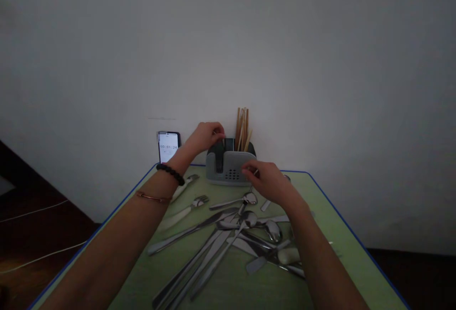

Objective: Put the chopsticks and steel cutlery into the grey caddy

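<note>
Head view: both bare hands are at a grey cutlery holder [232,160], which stands at the far side of the green surface [249,295], close to the wall [320,72]. The left hand [205,135] is above the holder's left part, with its fingers curled down and drawn in toward the thumb; whether they pinch anything, I cannot tell. The right hand [268,179] is lower, just in front of the holder's right end, its fingers also bunched near the thumb. A thin piece seems to run down from them, but it is too dim to say whether they grip it.

Wooden chopsticks [246,127] stand in the back of the holder, mostly upright, with one shorter stick tilted to the right. To the left, a phone [168,154] leans near the wall, its lit screen reading 00:01:24.

Nearer the camera, spoons and long metal handles lie crossed in a loose pile between the forearms. One spoon [250,199] has its bowl just below the right hand. A fork [181,215] with a pale handle lies beside the left forearm, and another pale handle [289,255] is partly hidden by the right forearm. A black beaded bracelet [170,174] circles the left wrist.
</note>
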Demonstrator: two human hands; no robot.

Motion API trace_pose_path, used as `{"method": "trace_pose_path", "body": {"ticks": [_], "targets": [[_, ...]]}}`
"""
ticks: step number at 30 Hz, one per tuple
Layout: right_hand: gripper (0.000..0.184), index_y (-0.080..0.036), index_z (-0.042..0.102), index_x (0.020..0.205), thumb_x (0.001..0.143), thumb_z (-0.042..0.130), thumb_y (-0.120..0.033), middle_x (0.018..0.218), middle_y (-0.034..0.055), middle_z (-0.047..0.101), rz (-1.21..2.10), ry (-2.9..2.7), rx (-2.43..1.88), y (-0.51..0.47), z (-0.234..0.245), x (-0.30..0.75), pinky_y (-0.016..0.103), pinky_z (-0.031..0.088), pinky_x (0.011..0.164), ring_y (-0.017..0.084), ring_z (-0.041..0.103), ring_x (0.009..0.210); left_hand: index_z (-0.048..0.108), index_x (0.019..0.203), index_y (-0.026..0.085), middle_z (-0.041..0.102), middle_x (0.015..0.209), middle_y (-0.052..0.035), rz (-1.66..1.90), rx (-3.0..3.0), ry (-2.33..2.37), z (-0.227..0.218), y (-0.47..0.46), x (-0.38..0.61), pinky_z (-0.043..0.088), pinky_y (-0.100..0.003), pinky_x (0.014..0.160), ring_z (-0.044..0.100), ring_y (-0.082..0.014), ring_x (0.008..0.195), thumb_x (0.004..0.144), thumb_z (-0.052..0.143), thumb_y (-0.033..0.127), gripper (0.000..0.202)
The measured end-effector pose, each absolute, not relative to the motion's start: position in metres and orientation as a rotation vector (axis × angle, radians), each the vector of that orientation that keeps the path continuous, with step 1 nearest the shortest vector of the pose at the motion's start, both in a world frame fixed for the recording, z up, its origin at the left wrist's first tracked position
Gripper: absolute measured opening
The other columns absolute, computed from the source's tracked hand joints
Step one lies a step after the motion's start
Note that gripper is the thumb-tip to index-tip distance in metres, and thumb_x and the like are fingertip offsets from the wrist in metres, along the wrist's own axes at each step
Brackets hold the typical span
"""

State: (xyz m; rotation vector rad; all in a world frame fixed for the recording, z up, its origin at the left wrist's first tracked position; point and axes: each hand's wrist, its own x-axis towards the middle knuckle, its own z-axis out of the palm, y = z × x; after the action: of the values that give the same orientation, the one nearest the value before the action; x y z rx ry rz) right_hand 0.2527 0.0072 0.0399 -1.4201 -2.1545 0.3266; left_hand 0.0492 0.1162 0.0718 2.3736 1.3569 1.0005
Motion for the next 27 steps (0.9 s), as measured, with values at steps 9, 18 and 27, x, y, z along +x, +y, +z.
{"method": "trace_pose_path", "body": {"ticks": [9, 18, 27], "targets": [[0.048, -0.013, 0.046, 0.127, 0.085, 0.054, -0.033, 0.094, 0.0091, 0.068, 0.448, -1.743, -1.254, 0.007, 0.040, 0.233, 0.026, 0.048, 0.059, 0.012, 0.062, 0.059, 0.055, 0.082, 0.013, 0.064, 0.068, 0.0011, 1.767, 1.513, 1.079, 0.086, 0.045, 0.005, 0.056, -0.032, 0.074, 0.066, -0.0119, 0.066, 0.073, 0.064, 0.029, 0.020], [0.028, -0.016, 0.065, 0.088, 0.081, 0.058, -0.042, 0.071, 0.0025, 0.069, 0.486, -1.395, -0.924, 0.000, 0.058, 0.226, 0.025, 0.052, 0.056, 0.013, 0.064, 0.055, 0.061, 0.079, 0.014, 0.069, 0.079, -0.0038, 1.545, 1.641, 1.071, 0.028, 0.050, 0.029, 0.053, -0.029, 0.070, 0.064, -0.0143, 0.071, 0.071, 0.068, 0.040, 0.029], [0.018, -0.016, 0.072, 0.087, 0.086, 0.056, -0.025, 0.082, 0.0068, 0.072, -0.231, -2.087, -1.360, 0.048, 0.094, 0.204, 0.027, 0.044, 0.070, 0.017, 0.064, 0.075, 0.061, 0.102, 0.016, 0.063, 0.101, -0.0075, 1.315, 2.171, 1.394, -0.013, 0.077, 0.022, 0.050, -0.029, 0.070, 0.059, -0.0170, 0.084, 0.080, 0.058, 0.025, 0.024]]}}
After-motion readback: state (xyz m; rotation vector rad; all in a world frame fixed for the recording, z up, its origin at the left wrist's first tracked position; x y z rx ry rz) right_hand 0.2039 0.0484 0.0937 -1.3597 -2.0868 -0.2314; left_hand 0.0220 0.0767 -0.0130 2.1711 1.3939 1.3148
